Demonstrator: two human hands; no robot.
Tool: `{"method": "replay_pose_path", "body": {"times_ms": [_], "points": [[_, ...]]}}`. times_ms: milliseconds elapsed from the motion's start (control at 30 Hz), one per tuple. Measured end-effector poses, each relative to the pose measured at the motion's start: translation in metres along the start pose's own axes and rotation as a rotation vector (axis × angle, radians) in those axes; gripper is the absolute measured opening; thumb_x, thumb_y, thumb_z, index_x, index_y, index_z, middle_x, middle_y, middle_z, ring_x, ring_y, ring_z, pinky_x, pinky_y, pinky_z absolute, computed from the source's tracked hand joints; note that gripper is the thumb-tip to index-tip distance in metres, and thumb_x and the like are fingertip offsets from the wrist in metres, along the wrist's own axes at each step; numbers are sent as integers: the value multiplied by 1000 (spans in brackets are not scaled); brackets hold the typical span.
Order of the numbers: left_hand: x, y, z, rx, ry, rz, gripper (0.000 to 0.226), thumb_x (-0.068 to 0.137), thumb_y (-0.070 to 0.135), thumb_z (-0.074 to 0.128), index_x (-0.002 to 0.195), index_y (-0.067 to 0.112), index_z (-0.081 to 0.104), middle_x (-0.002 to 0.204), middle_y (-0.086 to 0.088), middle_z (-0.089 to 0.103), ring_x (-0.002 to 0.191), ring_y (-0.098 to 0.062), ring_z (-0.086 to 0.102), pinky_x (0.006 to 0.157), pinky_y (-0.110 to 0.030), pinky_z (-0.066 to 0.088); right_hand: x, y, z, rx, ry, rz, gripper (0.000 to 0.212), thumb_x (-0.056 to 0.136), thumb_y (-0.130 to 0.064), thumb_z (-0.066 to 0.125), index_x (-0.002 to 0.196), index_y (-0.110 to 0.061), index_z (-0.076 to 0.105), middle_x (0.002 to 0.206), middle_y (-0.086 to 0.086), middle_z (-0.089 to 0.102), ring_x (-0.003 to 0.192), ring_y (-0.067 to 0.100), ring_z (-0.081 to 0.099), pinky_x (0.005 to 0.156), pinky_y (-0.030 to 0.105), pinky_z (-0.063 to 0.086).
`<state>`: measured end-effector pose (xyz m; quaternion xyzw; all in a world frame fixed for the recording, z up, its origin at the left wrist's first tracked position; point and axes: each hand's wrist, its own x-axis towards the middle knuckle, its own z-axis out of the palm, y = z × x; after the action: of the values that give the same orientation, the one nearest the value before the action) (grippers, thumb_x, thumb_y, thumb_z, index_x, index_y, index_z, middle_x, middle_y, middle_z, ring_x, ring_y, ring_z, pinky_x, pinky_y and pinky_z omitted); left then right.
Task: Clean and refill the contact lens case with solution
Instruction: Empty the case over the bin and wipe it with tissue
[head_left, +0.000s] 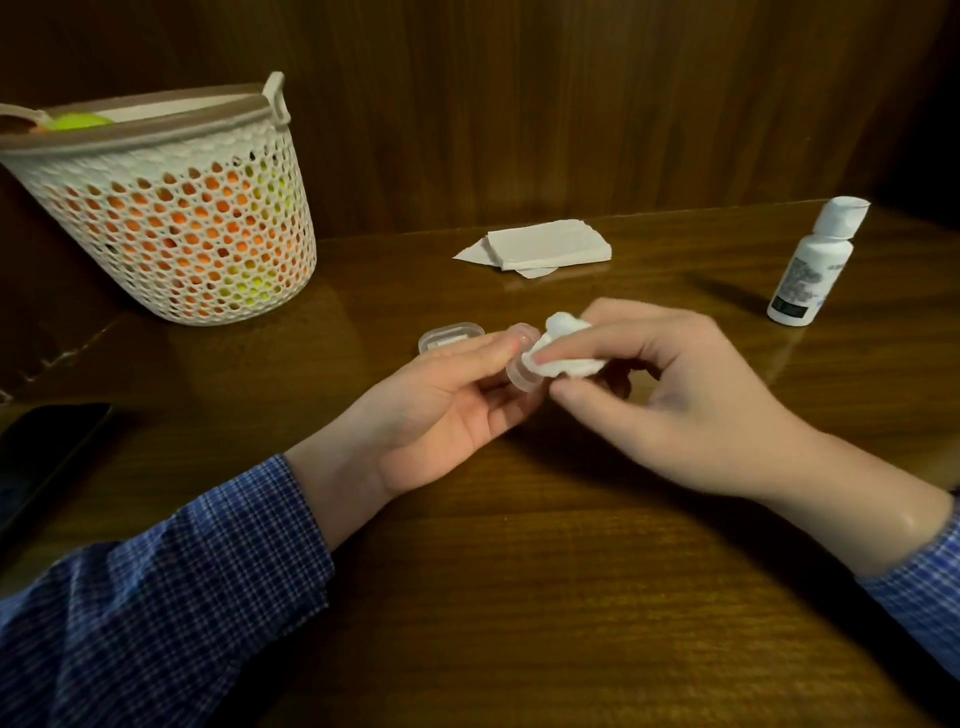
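Near the centre of the tabletop (519, 571), the left hand (447, 405) grips a clear lens case (522, 374) between thumb and fingers, held just above the wood. The right hand (660, 384) pinches a crumpled white tissue (563, 348) and presses it against the case. A second clear piece (449, 335) lies on the wood at 11 o'clock of the hands. A solution bottle (815, 265) stands upright at 2 o'clock, folded tissues (540, 244) lie at 12, a mesh basket (166, 208) sits at 10, and a dark phone (41, 457) lies at 9.

Dark wooden table (519, 597), mesh basket (171, 218), folded tissues (545, 244), solution bottle (810, 270), phone (36, 452), clear lid (449, 335)
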<state>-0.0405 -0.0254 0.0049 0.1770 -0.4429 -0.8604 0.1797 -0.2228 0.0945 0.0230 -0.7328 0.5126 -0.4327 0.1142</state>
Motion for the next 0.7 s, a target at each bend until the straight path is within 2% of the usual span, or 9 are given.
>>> {"method": "replay_pose_path", "body": {"times_ms": [67,133,267,433,533,633,700], "points": [[0,-1,2,46,21,6,24,90,20,69,110,12,80,109,-6,73,101,-14,71,86,-25,60,-1,0,6,-125,-24,-36,28,89,-21,75,117,-22,77,95,-4,69,88,12,62,72,21,49],[0,-2,3,62,45,10,23,90,21,69,108,12,81,107,-6,74,99,-13,72,83,-24,60,-2,1,11,-169,0,-53,29,88,-23,74,117,-20,77,96,-4,68,89,10,62,73,22,51],[-1,-3,4,114,31,33,27,92,21,64,113,14,80,107,-4,74,97,-11,72,83,-23,59,-3,4,14,-205,23,-77,23,89,-18,78,112,-16,79,96,-1,69,87,12,63,70,29,53],[-1,-4,5,165,5,39,25,97,26,61,112,15,78,108,-4,72,101,-14,69,90,-28,57,-2,8,9,-301,62,-163,21,86,-7,81,106,-10,80,93,6,70,84,20,62,69,31,50],[-2,-3,7,153,-18,-1,24,100,27,57,111,16,75,105,-4,70,95,-14,67,83,-29,54,-2,8,6,-299,95,-212,17,85,-4,81,102,-8,80,91,8,69,82,22,61,68,30,48],[-4,-2,8,199,-95,-17,26,103,25,50,115,14,71,109,-6,63,100,-18,57,86,-34,47,-2,8,5,-252,73,-250,12,85,-2,81,96,-6,79,88,9,69,79,26,62,66,40,49],[-4,-3,9,224,-126,1,28,105,23,46,118,13,69,112,-7,61,105,-20,54,89,-36,45,-2,8,5,-235,69,-249,10,85,-2,81,95,-5,79,87,9,68,79,26,62,66,41,49]]}}
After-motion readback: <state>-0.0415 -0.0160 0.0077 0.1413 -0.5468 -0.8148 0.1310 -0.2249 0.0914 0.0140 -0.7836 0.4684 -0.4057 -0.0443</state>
